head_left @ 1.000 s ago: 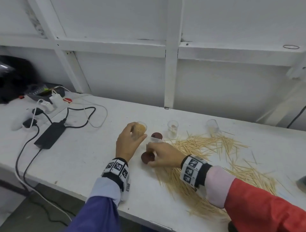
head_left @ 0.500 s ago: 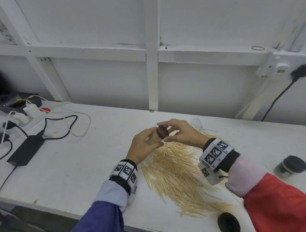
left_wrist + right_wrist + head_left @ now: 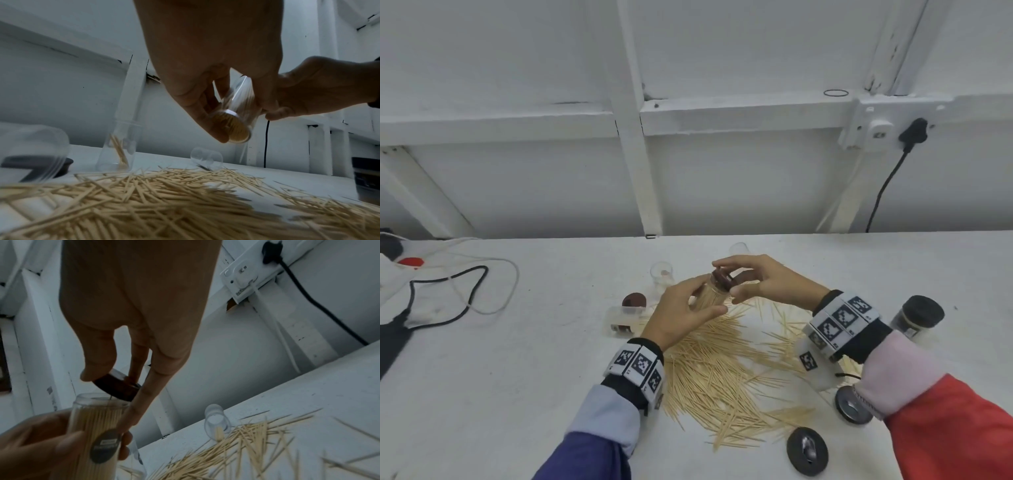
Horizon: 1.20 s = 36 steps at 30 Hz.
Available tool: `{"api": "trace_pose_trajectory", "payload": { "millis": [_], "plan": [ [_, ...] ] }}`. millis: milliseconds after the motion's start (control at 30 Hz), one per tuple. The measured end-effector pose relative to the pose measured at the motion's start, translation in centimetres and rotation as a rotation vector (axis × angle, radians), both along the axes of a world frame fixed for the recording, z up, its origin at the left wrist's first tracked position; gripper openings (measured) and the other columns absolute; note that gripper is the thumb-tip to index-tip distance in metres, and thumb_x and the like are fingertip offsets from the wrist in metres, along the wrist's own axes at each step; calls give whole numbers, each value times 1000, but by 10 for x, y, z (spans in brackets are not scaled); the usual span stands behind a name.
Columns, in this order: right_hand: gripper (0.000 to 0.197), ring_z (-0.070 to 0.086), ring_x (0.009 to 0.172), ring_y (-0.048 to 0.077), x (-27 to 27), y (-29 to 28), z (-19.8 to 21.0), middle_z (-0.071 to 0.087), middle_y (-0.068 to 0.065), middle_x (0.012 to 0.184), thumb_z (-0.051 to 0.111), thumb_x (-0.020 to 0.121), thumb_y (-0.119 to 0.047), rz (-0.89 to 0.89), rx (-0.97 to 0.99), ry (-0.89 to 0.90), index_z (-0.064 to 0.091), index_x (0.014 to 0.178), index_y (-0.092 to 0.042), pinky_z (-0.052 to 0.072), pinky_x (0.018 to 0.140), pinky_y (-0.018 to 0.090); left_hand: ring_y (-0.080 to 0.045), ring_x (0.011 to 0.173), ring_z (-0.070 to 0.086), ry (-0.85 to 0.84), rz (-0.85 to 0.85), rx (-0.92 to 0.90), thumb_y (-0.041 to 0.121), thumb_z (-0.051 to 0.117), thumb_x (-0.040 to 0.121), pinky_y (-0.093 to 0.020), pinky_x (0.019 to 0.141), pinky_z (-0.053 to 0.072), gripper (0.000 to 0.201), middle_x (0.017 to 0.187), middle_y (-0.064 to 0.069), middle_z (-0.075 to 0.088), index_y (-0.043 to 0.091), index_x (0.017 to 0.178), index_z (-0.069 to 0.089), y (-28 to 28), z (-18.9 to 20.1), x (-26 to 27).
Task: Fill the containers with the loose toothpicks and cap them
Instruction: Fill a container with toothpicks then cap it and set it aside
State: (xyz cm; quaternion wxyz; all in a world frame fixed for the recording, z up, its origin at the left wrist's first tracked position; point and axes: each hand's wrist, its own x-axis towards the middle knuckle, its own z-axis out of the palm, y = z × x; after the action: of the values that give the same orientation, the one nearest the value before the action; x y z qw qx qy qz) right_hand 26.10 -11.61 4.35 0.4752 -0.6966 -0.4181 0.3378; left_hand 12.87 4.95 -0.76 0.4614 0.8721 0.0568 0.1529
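Label print on the held container (image 3: pixel 96 431) too blurred to read, its lower end cut by the right wrist view's bottom edge, near toothpicks (image 3: pixel 144 211) smeared in the left wrist view, clear lying container (image 3: pixel 35 149) blurred at the left edge

Landmark: toothpick pile (image 3: pixel 726 363) on the white table (image 3: pixel 517 377). Bare table surface lies left of the pile, giving open passage up to the cables (image 3: pixel 465 294). Behind the pile stand two clear containers (image 3: pixel 661 273); a tipped one (image 3: pixel 625 317) lies at its left edge. Two black lids (image 3: pixel 807 451) and a capped jar (image 3: pixel 916 317) obstruct the right side.
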Motion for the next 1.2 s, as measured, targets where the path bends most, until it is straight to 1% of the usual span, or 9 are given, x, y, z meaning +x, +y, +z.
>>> {"api": "trace_pose_trajectory", "payload": {
  "millis": [67, 167, 367, 500, 600, 700, 833, 1100, 1200],
  "plan": [
    [50, 67, 105, 24, 4, -10, -2, 58, 11, 126, 66, 89, -3, -19, 23, 88, 52, 136, -11, 59, 80, 32, 5, 93, 58, 4, 5, 7, 37, 80, 78, -9, 74, 43, 46, 99, 23, 66, 43, 118, 58, -7, -1, 3],
    [49, 67, 105, 24, 8, -22, -4, 57, 13, 126, 66, 90, -4, -40, 18, 112, 52, 136, -13, 59, 83, 36, 4, 94, 58, 6, 0, 8, 37, 80, 78, -13, 76, 45, 47, 100, 26, 65, 47, 117, 57, -19, -3, 7],
    [47, 67, 106, 23, 18, -46, -4, 56, 10, 129, 63, 92, -7, -40, 5, 118, 52, 137, -17, 58, 85, 37, 6, 102, 57, 18, 40, -4, 41, 79, 79, -20, 84, 50, 55, 110, 18, 65, 30, 129, 59, -40, -8, 13],
    [48, 66, 106, 22, 26, -59, -3, 55, 8, 131, 63, 93, -11, -41, -16, 25, 52, 138, -22, 58, 87, 39, 2, 103, 57, 7, 76, -34, 40, 79, 78, -21, 83, 52, 57, 111, 16, 64, 28, 130, 58, -52, -10, 15],
    [49, 65, 103, 18, 28, -61, -3, 55, 5, 132, 64, 93, -14, -85, -10, -52, 51, 139, -24, 58, 82, 35, 5, 106, 56, 27, 48, -35, 40, 80, 77, -18, 85, 49, 56, 114, 19, 63, 31, 128, 60, -61, -10, 16],
    [49, 62, 105, 14, 26, -62, -3, 56, 0, 129, 66, 91, -14, -18, -46, -125, 52, 136, -27, 54, 80, 27, 5, 102, 57, 24, 17, -12, 36, 81, 77, -18, 81, 48, 47, 107, 21, 64, 41, 118, 58, -67, -7, 17],
    [53, 59, 112, 13, 23, -63, -4, 57, -1, 129, 71, 88, -16, 15, -106, -200, 53, 137, -25, 45, 83, 16, -1, 98, 60, -8, 28, -30, 36, 80, 78, -25, 82, 52, 45, 104, 17, 68, 35, 118, 63, -71, -6, 17],
    [57, 63, 103, 8, 18, -62, -2, 62, -6, 124, 77, 81, -11, 17, -163, -247, 58, 131, -30, 49, 77, 14, -1, 90, 64, 14, 29, -22, 36, 83, 74, -22, 75, 52, 39, 94, 15, 71, 32, 110, 70, -74, -6, 16],
    [58, 66, 99, 12, 17, -59, 0, 65, -1, 120, 80, 77, -13, -21, -177, -310, 60, 131, -25, 53, 83, 22, 0, 82, 63, -6, 34, 15, 35, 83, 73, -18, 72, 50, 33, 83, 19, 69, 30, 104, 72, -76, -2, 19]
  ]
}}
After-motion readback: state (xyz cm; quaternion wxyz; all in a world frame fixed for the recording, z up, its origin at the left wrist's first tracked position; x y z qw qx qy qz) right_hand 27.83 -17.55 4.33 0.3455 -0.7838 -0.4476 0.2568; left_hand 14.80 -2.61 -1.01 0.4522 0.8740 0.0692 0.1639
